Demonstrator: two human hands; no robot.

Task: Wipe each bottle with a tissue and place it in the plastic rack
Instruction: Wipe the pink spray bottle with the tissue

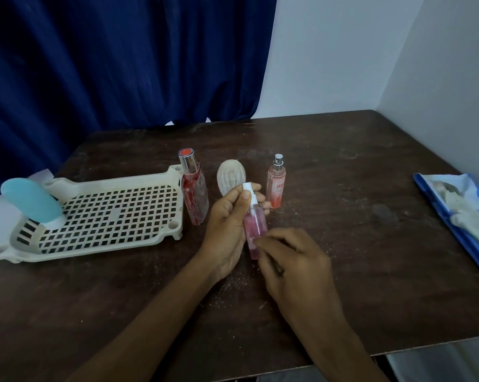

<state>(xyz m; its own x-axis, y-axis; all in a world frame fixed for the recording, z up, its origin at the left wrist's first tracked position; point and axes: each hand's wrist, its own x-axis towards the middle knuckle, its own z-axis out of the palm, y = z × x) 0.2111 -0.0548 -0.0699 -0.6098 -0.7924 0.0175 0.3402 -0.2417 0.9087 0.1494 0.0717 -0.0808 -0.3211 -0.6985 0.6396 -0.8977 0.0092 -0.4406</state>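
Gripping the pink bottle point(255, 226) in the left hand point(228, 224), with the right hand point(296, 260) unclear in its grasp, the person had only the blue bottle point(31, 201) in the rack point(109, 244) left of the hands; four remained.

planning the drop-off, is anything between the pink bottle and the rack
Yes: the red bottle stands beside the rack's right edge, directly between it and the pink bottle held in the left hand. Passing over it or round its near side looks clear.
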